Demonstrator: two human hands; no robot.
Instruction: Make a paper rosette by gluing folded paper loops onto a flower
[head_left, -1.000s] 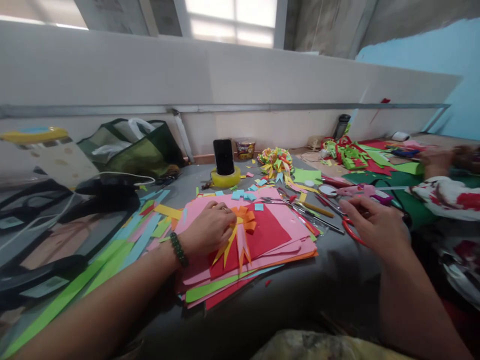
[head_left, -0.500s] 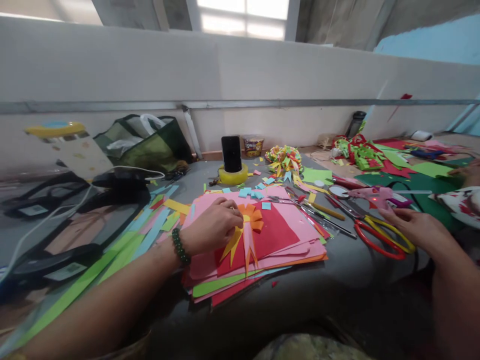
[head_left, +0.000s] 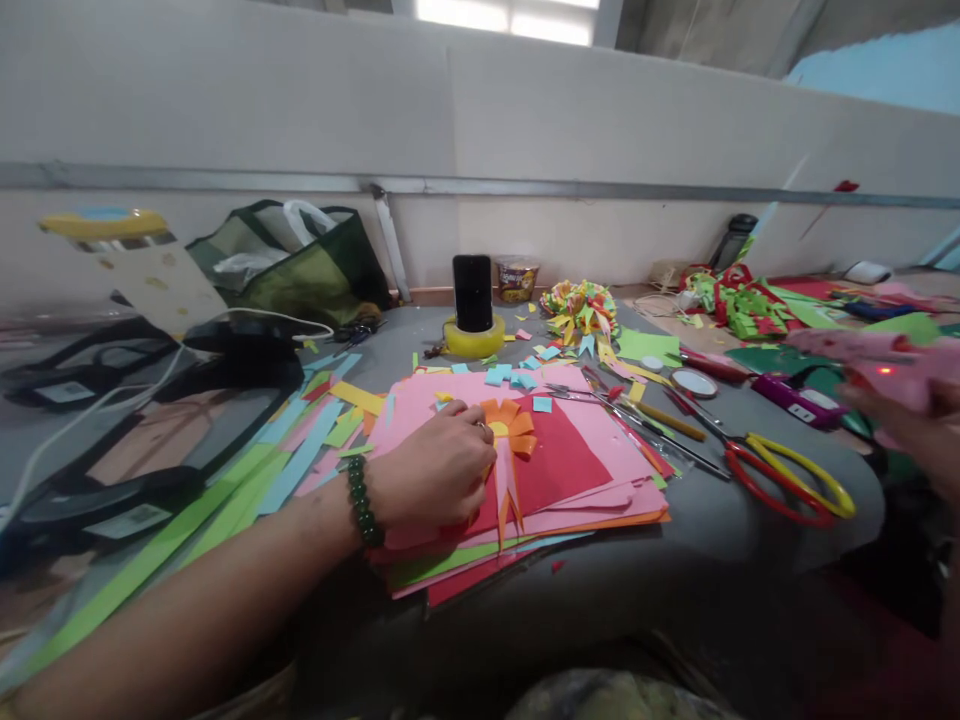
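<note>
My left hand, a green bead bracelet at its wrist, has curled fingers at the left edge of an orange paper rosette with a yellow centre and pink and orange tails. What those fingers hold, if anything, is hidden. The rosette rests on a red sheet atop a stack of pink and other coloured sheets. At the right edge, blurred, my right hand is closed round a pink glue gun with a small red light, held above the table.
Red-and-yellow-handled scissors, tweezers and a purple tool lie right of the stack. Behind stand a phone on a yellow tape roll and a snack cup. Paper strips spread left.
My right hand has lifted the glue gun off the table and moved it right. My left hand has shifted slightly down; the yellow tail left of the rosette no longer shows. The view tilted down.
</note>
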